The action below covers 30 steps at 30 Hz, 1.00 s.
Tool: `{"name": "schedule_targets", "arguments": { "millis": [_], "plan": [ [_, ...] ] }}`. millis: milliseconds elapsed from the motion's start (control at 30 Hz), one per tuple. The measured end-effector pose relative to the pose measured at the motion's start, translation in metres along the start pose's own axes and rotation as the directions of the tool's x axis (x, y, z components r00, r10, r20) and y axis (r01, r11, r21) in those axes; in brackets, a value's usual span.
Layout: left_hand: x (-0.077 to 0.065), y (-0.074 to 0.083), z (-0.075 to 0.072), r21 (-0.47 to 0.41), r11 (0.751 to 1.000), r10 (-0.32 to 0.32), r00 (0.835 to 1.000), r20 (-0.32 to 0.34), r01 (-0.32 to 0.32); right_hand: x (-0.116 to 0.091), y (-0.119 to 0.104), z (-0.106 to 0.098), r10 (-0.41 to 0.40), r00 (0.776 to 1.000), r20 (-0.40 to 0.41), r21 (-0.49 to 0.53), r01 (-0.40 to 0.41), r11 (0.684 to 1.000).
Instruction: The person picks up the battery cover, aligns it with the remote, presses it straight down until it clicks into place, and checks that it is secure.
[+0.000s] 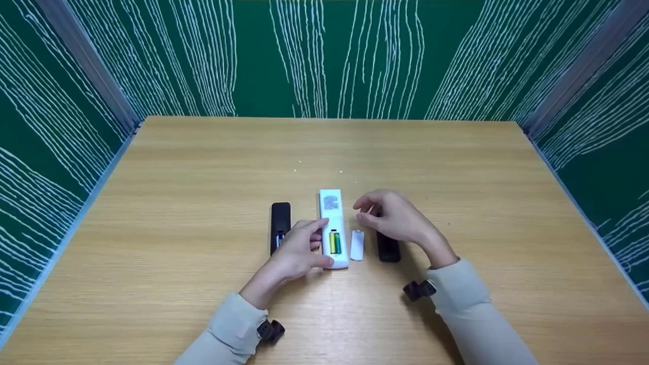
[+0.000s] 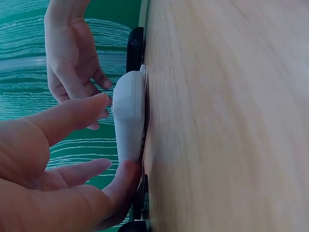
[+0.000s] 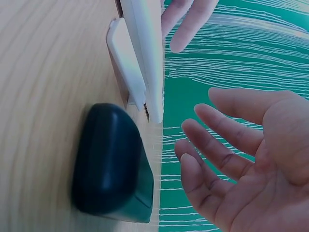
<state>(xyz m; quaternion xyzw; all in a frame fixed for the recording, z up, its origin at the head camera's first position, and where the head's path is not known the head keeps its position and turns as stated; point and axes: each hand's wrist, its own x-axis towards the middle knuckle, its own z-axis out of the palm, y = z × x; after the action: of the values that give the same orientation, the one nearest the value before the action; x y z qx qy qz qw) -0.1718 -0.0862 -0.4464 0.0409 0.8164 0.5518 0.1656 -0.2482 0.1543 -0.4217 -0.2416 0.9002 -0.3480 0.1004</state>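
A white remote control (image 1: 331,208) lies back side up on the table, its battery compartment uncovered. Two batteries (image 1: 335,243), one yellowish and one green, sit side by side in it. At its left edge is my left hand (image 1: 299,251), fingers spread; in the left wrist view a finger (image 2: 124,181) touches the remote's side, and the thumb (image 2: 91,108) is close by its near end. The white battery cover (image 1: 357,246) lies just to the remote's right. Above a black remote control (image 1: 389,248), my right hand (image 1: 393,215) hovers, fingers loosely bent around nothing.
Left of the white remote lies another black remote control (image 1: 280,215), partly behind my left hand, with a battery (image 1: 279,240) showing in its compartment. Small pale specks dot the wooden table (image 1: 228,167) farther back. Green walls (image 1: 253,56) stand around the table.
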Motion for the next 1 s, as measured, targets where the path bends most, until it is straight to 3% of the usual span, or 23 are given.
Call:
{"name": "schedule_targets", "arguments": {
  "millis": [333,1000],
  "plan": [
    [0.0000,0.0004,0.0004,0.031,0.999,0.021,1.000,-0.012,-0.020,0.0009,0.0034,0.0028,-0.034,0.999,-0.005,-0.004,0.034,0.999],
    [0.0010,0.0001,0.0016,0.047,0.999,0.007,1.000,-0.020,-0.006,0.0012,0.0041,0.0018,-0.005,1.000,-0.003,-0.021,0.005,1.000]
  ]
}}
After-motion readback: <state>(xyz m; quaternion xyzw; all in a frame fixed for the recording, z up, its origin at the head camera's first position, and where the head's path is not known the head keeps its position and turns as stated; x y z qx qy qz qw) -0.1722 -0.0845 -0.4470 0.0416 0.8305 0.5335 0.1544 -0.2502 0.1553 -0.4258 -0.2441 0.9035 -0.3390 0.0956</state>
